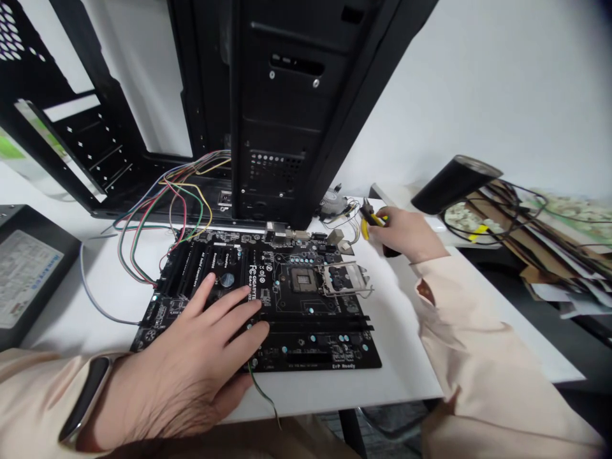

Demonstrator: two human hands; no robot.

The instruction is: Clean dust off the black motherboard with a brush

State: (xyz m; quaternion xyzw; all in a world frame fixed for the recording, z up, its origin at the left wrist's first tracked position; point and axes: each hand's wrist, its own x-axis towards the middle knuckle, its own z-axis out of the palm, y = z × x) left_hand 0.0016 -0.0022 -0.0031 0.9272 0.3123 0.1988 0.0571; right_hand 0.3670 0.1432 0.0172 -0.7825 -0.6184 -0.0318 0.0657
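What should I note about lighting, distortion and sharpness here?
Head view: soft light, with faint shading on the white table; the wall looks pale and nearly featureless; the top right corner darkens; the computer case splays outward, apparently wide-angle stretch; the motherboard's large lettering reads clearly, its smallest print does not.

You have the board [287, 305] on the table [406, 376]: behind it, the case [282, 127]; to its left, the PSU [29, 274]; just behind its back right corner, the cooler [332, 203].
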